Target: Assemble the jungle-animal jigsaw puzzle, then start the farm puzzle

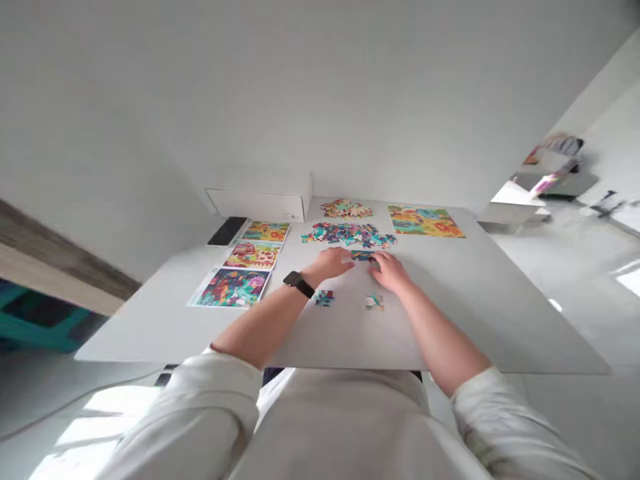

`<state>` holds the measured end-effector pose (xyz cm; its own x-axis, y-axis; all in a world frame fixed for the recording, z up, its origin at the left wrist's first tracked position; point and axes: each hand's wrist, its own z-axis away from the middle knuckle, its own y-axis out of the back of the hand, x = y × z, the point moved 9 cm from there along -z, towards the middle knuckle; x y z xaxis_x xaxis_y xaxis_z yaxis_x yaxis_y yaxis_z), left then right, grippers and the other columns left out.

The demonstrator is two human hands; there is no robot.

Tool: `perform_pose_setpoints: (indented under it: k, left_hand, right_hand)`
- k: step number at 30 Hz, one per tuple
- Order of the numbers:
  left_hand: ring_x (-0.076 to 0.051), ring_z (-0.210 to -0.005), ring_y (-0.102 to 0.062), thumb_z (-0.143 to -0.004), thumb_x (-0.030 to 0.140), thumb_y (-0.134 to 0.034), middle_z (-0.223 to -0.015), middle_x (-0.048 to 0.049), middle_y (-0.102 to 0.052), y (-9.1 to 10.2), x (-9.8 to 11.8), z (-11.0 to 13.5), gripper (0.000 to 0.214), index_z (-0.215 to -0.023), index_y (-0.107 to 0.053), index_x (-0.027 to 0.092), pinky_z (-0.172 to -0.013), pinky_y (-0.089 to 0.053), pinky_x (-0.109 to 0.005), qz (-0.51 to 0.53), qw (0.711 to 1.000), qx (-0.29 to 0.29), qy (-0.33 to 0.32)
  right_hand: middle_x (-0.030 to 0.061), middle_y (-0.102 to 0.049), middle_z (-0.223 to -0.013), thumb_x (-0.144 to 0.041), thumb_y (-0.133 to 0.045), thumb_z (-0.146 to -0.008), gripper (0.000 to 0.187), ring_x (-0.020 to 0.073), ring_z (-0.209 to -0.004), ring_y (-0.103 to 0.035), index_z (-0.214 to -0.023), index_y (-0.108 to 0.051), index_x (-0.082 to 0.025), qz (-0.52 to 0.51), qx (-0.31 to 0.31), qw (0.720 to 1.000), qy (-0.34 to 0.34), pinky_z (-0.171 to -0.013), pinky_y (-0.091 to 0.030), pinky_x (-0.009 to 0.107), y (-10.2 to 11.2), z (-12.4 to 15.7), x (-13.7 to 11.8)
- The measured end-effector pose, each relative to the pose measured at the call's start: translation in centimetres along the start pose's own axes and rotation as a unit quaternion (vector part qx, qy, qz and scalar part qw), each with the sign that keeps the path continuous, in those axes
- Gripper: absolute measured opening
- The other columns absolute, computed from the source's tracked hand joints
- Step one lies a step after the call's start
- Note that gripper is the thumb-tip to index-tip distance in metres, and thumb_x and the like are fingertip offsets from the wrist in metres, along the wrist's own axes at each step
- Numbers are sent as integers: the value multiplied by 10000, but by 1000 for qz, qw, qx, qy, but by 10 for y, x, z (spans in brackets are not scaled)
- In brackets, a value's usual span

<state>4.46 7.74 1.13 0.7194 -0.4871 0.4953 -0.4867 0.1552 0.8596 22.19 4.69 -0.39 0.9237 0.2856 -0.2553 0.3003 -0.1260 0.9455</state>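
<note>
Blue puzzle strip on the table between left hand and right hand, either grip impossible to tell.

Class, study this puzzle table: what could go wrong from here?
1. The left forearm lies near the small blue cluster and might nudge it.
2. The teal-and-purple pile sits close to the yellow-and-red pile, so pieces could get mixed.
3. The left hand and right hand are at opposite ends of the dark blue strip; a clumsy push might disturb it.
</note>
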Motion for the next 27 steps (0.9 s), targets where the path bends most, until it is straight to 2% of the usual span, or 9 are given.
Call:
perform_pose_setpoints:
  k: [4, 6, 9, 13, 17, 21, 27]
  left_hand:
    - [-260, -1072, -706, -912, 284, -659, -1161, -98, -776, 57, -49, -11, 225, -1097, -759, 204, -962, -535, -345, -9, 987, 129, 96]
    - [-269, -1059, -698, -886, 274, -698, -1152, -115, -766, 78, -80, -9, 256, -1125, -729, 188, -933, -534, -347, -21, 972, 170, 159]
    - [-275, -1114, -677, -870, 271, -725, -1210, -126, -744, 96, -121, -5, 297, -1155, -713, 189, -951, -518, -348, -45, 961, 179, 207]
    - [-277, -1116, -680, -819, 284, -772, -1243, -122, -742, 105, -158, -4, 435, -1240, -711, 189, -945, -513, -340, -56, 960, 147, 232]
    - [-304, -1119, -698, -768, 383, -827, -1231, -115, -764, 105, -175, -12, 457, -1182, -780, 197, -922, -523, -337, -75, 966, 106, 224]
    - [-347, -1088, -716, -698, 474, -874, -1188, -130, -779, 97, -181, -22, 485, -1105, -828, 213, -861, -530, -358, -91, 971, 49, 215]
    - [-303, -954, -712, -626, 418, -922, -1051, -117, -786, 96, -177, -27, 455, -1005, -805, 195, -767, -489, -321, -103, 976, 11, 191]
  right_hand:
    - [218, -607, -1505, -336, -643, -976, 596, 340, -1368, -592, -1522, -530, -125, -9, 27, 999, -22, -1170, -456, 467, 0, 2, 7]
    - [219, -611, -1499, -349, -642, -974, 620, 349, -1361, -594, -1540, -509, -132, -9, 32, 999, -21, -1154, -467, 478, -2, 2, 9]
    - [214, -626, -1478, -372, -639, -973, 629, 360, -1342, -601, -1548, -502, -158, -2, 36, 999, -19, -1126, -480, 495, -5, 2, 9]
    - [225, -627, -1471, -385, -632, -974, 636, 372, -1321, -607, -1546, -503, -139, 7, 41, 999, -24, -1108, -485, 500, -8, 2, 8]
    - [220, -635, -1465, -390, -627, -972, 634, 372, -1325, -602, -1546, -504, -149, 1, 46, 999, -26, -1111, -481, 505, -8, 3, 7]
    - [232, -635, -1463, -380, -622, -969, 637, 382, -1328, -603, -1544, -505, -132, -4, 43, 999, -28, -1111, -482, 516, -8, 3, 7]
    - [236, -641, -1457, -382, -624, -963, 681, 384, -1333, -607, -1579, -455, -144, -18, 53, 998, -22, -1112, -482, 533, -7, 3, 8]
